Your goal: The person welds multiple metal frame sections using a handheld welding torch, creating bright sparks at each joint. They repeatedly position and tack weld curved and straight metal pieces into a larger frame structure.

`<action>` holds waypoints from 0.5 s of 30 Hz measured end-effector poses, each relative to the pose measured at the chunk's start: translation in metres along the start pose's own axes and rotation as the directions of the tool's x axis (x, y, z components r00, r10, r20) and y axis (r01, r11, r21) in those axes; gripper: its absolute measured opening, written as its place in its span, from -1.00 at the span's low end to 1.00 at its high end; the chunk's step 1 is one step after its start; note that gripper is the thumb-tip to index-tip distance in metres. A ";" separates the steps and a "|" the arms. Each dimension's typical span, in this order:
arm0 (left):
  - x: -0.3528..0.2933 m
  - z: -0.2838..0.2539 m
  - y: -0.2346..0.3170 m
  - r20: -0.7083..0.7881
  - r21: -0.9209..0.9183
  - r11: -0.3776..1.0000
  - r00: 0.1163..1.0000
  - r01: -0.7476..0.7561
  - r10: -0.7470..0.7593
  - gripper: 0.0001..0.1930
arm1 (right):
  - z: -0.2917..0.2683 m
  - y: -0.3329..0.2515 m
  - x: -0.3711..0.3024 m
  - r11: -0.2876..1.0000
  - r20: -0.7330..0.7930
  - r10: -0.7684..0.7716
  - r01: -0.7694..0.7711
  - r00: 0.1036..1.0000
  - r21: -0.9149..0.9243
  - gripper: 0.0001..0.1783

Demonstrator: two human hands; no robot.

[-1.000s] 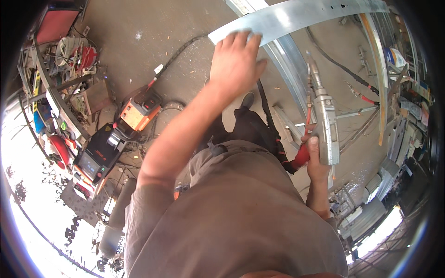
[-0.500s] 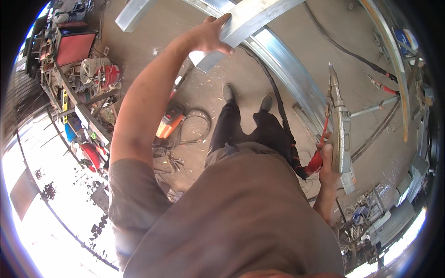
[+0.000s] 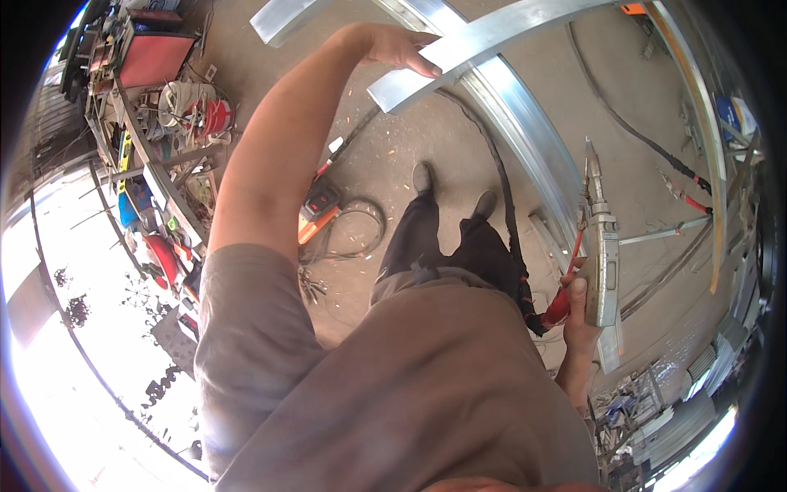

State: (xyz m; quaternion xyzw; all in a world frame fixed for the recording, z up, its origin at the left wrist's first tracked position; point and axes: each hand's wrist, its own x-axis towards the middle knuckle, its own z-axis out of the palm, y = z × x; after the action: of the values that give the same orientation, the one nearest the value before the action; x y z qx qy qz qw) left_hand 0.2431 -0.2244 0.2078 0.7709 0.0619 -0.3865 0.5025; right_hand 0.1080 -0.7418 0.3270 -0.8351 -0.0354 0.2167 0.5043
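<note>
My left hand (image 3: 397, 47) is stretched out at the top centre, its thumb and fingers gripping a silvery square metal tube (image 3: 504, 34) near its near-left end. This tube lies across a long, shiny metal beam (image 3: 525, 123) that runs down to the right. On the right, my right hand (image 3: 580, 318) is wrapped round a grey welding gun (image 3: 605, 271), with the thumb on its side. The gun's narrow nozzle points away from me, apart from the tube. A red sleeve and black cable (image 3: 507, 197) lead from the gun; the hand partly hides the grip.
An orange and black machine (image 3: 320, 203) with a coiled cable stands on the floor left of my feet. A cluttered rack with a red bucket (image 3: 215, 119) lines the left. Metal bars (image 3: 687, 74) and a clamp cable (image 3: 680, 193) are at the right.
My left hand and the tube's near end have moved farther away and rightward, and the tube lies at a different angle over the beam. The whole view has shifted slightly. My right hand keeps its hold.
</note>
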 end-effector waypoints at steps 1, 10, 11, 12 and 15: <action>-0.002 0.000 0.000 -0.011 0.062 0.998 1.000 -0.017 0.018 0.01 | 0.004 -0.004 0.001 1.000 0.001 0.008 -0.008 1.000 -0.002 -0.55; -0.135 0.118 -0.004 -0.858 -0.369 0.884 0.470 -0.289 -0.205 -0.67 | 0.059 -0.073 0.040 0.977 0.319 -0.009 0.077 0.948 -0.200 -0.56; -0.146 0.151 -0.005 -0.727 -0.522 0.819 0.627 -0.237 -0.282 -0.72 | 0.070 -0.083 0.046 0.978 0.350 -0.019 0.091 0.936 -0.189 -0.56; -0.152 0.183 -0.005 -0.610 -0.605 0.749 0.761 -0.270 -0.218 -0.69 | 0.084 -0.091 0.052 0.974 0.363 -0.064 0.138 0.930 -0.181 -0.57; -0.152 0.253 0.000 -0.310 -0.805 0.517 0.949 -0.292 0.054 -0.31 | 0.117 -0.118 0.064 0.972 0.432 -0.029 0.126 0.901 -0.197 -0.61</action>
State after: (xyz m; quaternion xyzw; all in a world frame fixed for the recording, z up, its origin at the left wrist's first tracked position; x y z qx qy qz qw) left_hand 0.0028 -0.3886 0.2581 0.4769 0.2240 -0.1576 0.8352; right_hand 0.1379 -0.5692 0.3607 -0.8160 -0.2018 0.3685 0.3970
